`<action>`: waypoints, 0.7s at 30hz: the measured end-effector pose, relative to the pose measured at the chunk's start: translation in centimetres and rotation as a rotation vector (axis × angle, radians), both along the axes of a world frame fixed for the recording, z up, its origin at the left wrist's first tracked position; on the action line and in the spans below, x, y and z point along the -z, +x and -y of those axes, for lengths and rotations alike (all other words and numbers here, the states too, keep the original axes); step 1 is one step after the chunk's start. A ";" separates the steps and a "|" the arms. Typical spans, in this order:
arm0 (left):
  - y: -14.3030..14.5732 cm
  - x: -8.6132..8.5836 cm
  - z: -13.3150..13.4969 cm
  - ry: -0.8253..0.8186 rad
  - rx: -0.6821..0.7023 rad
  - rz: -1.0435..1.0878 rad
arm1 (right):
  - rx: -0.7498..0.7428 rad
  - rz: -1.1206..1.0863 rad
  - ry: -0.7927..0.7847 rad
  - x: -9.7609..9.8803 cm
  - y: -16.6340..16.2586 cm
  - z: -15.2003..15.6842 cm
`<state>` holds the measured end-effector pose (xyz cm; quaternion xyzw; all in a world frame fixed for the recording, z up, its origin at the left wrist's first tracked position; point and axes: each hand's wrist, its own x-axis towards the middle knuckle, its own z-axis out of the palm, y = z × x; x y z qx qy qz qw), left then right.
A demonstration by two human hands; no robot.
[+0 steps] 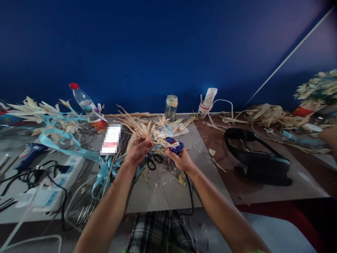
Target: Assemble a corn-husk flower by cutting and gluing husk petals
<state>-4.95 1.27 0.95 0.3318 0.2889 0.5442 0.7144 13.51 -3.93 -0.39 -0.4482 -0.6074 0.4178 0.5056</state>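
My left hand [138,151] is closed, its fingertips pinching a pale dried-husk flower [147,130] with pointed petals. My right hand [182,161] grips a blue glue gun [177,144], and its black cord [191,193] hangs over the front of the table. The gun's nose points left, towards the flower, among husk strips; whether it touches the flower I cannot tell. Black-handled scissors [152,163] lie between and just below my hands. Light-blue ribbon [104,175] trails by my left forearm. Husk scraps [182,178] litter the table under my right hand.
A phone [112,138], a tilted bottle [83,100], a power strip [59,186] and another blue glue gun [31,154] are at left. Behind stand a jar [171,107] and a paper cup [204,110]. A black headset-like object [258,154] lies right; another person's hand [329,137] shows at the edge.
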 end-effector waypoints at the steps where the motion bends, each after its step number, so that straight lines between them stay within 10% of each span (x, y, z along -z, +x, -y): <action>1: 0.0 0.0 0.0 -0.003 0.001 0.003 | -0.004 -0.003 -0.001 0.1 0.0 0.0; 21: 0.1 -0.2 0.1 -0.006 0.023 0.018 | -0.004 0.015 -0.010 -0.3 -0.1 0.2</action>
